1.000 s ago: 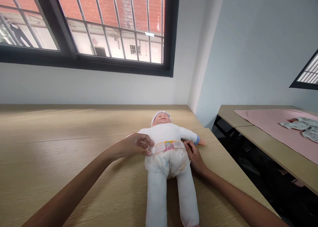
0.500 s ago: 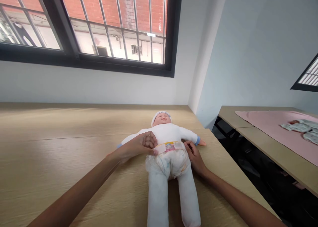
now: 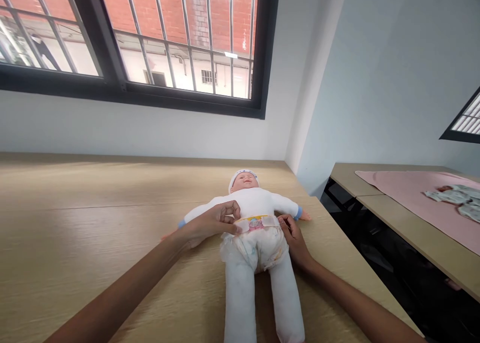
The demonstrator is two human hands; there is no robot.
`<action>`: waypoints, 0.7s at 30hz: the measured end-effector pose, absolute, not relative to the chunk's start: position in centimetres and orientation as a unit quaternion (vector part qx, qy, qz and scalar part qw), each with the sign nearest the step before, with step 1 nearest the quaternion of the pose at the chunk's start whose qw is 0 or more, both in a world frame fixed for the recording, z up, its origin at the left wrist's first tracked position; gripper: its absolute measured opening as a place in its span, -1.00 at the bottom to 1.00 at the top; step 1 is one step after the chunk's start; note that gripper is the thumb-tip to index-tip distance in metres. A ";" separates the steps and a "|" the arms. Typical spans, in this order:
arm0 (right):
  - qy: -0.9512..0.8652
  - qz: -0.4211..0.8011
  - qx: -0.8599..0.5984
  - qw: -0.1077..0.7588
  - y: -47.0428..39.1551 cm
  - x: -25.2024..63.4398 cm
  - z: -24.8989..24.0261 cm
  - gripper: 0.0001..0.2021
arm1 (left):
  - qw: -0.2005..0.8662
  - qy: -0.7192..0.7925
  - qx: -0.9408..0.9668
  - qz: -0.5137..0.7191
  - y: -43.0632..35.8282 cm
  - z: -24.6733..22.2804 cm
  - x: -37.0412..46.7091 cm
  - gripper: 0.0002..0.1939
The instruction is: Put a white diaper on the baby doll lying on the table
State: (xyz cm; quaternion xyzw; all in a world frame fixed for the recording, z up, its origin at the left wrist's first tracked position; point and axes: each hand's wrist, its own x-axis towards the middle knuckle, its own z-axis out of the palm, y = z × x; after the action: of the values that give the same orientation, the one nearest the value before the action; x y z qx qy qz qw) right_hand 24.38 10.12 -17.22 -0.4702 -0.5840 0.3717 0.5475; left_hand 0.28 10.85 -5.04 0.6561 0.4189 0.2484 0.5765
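Note:
A baby doll (image 3: 254, 201) in a white top with blue cuffs and a white cap lies on its back, arms spread and legs toward me. Around its hips is a white diaper (image 3: 262, 248) with a yellow and pink printed waistband, its tapes lying across the front. My left hand (image 3: 219, 218) pinches the diaper at the left end of the waistband, fingers curled above the thumb. On the opposite side, my right hand (image 3: 294, 237) has its bent fingers closed at the diaper's waist edge, with some fingertips hidden.
The doll lies on a wooden table (image 3: 93, 243), near its right edge. Beyond a dark gap stands another table (image 3: 405, 213) with a pink cloth (image 3: 397, 185) and a second doll in patterned clothes (image 3: 455, 195). A barred window (image 3: 183, 48) is set in the wall ahead.
The view has shifted slightly. Both hands stay at the diaper's waist, with hardly any movement of the left fingers; the doll lies as before.

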 end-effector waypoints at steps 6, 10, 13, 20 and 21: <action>-0.596 0.368 -0.468 0.538 10.1 24.4 -17.1 -0.71 | 0.505 0.473 0.691 0.208 12.5 -5.8 -1.0 -0.61; -0.609 0.349 -0.471 0.535 10.0 24.4 -17.1 -0.71 | 0.452 0.493 0.722 0.175 12.4 -5.1 -1.2 -0.64; -0.610 0.344 -0.473 0.535 10.0 24.3 -17.2 -0.71 | 0.457 0.487 0.725 0.171 12.1 -4.7 -1.0 -0.66; -0.621 0.337 -0.470 0.529 9.9 24.3 -17.1 -0.70 | 0.512 0.463 0.702 0.173 12.2 -5.3 -0.8 -0.71; -0.621 0.337 -0.470 0.530 9.9 24.3 -17.0 -0.70 | 0.518 0.458 0.702 0.173 12.2 -5.4 -0.8 -0.72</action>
State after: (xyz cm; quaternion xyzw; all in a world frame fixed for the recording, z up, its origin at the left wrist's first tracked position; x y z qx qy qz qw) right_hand 24.28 9.91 -17.03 -0.4695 -0.6206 0.3370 0.5300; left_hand -0.83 12.21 -5.42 0.7016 0.4583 0.1728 0.5176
